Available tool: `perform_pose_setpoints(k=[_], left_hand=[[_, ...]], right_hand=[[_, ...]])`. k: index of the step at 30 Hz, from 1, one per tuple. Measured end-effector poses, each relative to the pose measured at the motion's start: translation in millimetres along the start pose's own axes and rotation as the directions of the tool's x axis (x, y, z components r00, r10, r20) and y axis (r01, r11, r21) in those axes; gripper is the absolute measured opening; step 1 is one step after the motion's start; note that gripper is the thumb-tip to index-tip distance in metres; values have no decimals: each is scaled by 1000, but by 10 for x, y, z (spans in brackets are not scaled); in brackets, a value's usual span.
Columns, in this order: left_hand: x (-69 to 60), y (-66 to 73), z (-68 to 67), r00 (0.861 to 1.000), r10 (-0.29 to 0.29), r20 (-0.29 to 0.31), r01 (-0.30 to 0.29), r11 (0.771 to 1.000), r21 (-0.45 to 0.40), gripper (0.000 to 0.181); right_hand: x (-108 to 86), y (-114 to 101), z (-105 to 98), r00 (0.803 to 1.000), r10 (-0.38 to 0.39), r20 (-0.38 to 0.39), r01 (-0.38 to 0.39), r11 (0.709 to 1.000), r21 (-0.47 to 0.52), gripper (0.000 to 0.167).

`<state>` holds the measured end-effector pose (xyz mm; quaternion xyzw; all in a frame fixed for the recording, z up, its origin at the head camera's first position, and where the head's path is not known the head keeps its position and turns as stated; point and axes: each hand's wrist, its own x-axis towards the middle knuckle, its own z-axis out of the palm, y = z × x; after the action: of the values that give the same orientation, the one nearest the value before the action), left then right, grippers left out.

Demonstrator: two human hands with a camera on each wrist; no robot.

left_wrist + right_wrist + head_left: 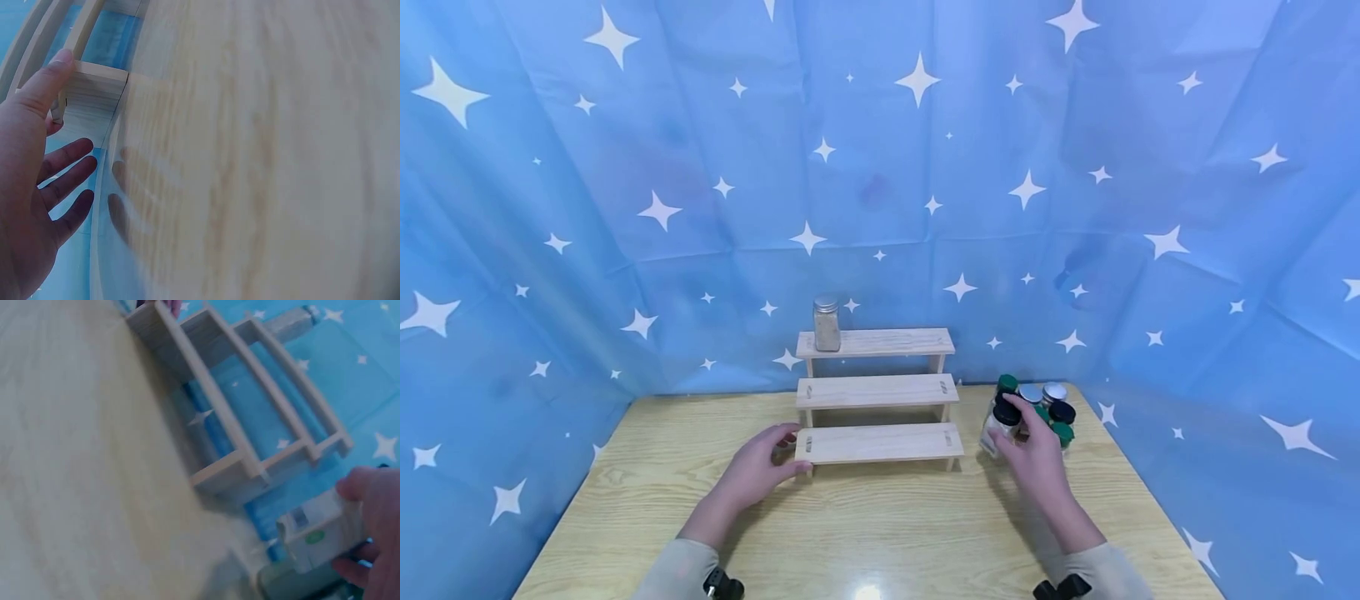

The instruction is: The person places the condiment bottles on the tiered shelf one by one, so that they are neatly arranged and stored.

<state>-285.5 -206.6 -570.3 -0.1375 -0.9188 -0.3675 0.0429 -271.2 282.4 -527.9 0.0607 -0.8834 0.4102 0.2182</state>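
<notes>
Sleeves (681, 571) nearest, bottom of frame; I see right hand (1037, 462) gripping black-lidded jar (1002, 416), lower right, left hand (756, 467) pinching wooden rack (880, 442), lower centre, thumb in front.

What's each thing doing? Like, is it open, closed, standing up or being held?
Pale wooden three-step rack: standing upright.
Clear square jar with silver lid: closed, upright on the top step.
Clear jar with black lid: closed, held by the right hand.
Clustered jars with green, silver and black lids: closed; fullness hidden.
Left hand: pinching the rack's lowest step.
Blue star-patterned cloth: hanging, creased.
</notes>
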Motion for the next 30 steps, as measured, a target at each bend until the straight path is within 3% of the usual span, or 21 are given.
perform_pose_setpoints(k=[9,16,23,30], left_hand=[[-35,-12,-20,1000,-4,3,4,1000,-6,78],[-31,-23,-17,1000,-6,7,6,1000,-1,82],[6,11,-18,1000,2,19,-2,1000,-1,86],[1,-11,-13,1000,-3,18,3,1000,-8,83]], right_hand=[[293,-231,-124,995,-69,69,59,990,127,64],[552,-318,-169,984,-43,174,4,976,220,70],[901,-524,-147,962,-193,191,138,953,268,67],[1257,-805,-12,929,-263,259,179,935,307,66]])
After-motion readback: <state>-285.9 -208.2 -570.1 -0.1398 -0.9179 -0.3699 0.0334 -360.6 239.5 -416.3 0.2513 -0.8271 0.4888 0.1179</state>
